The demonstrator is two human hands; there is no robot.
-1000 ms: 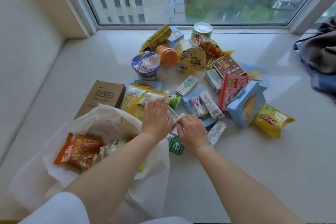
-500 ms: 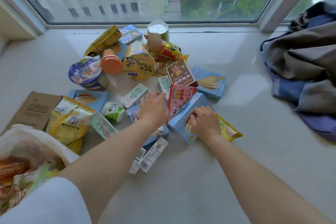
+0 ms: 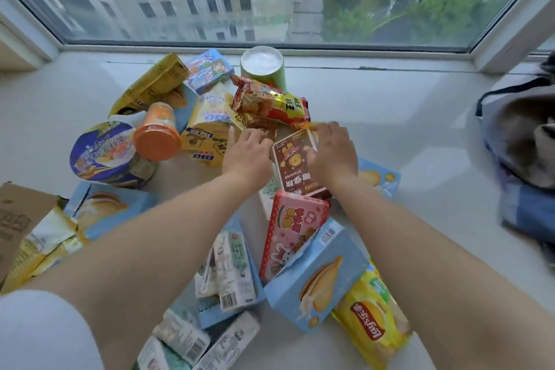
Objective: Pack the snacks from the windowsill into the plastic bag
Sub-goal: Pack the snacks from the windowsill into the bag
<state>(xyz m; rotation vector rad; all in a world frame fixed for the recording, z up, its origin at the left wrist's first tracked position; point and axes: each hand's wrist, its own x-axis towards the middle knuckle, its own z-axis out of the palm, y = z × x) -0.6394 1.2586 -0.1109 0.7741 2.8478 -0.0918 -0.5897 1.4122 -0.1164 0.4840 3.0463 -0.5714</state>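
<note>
Head view: both hands, left (image 3: 247,153) and right (image 3: 332,150), seemingly pinch the brown box (image 3: 295,165) edges on the crowded windowsill (image 3: 420,135)

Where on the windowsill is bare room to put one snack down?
Bare sill lies between the brown cartoon box and the backpack. Another bare strip runs right of the yellow chips bag. From the purple noodle bowl to the blue boxes it is crowded.

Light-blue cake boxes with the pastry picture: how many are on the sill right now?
4 visible: one at the left by the purple bowl, one front right by the chips, one beyond the right wrist, one under the milk cartons. More may be buried.
</note>
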